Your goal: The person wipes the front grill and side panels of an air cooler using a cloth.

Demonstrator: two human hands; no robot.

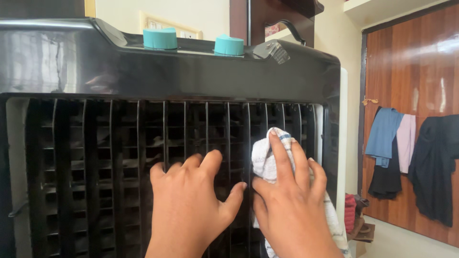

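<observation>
Air cooler grille (143, 162): the right hand (291, 210) is pressing a white checked cloth (267, 153) flat against its slats, fingers spread; the left hand (189, 205), empty and spread, is bracing just beside it. Following each slat with firm pressure would serve best.

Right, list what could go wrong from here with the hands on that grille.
The white cloth under the right hand could snag on the thin vertical slats of the black cooler. The left hand presses flat on the grille, so a slat might bend, or fingertips could slip between louvres.
</observation>
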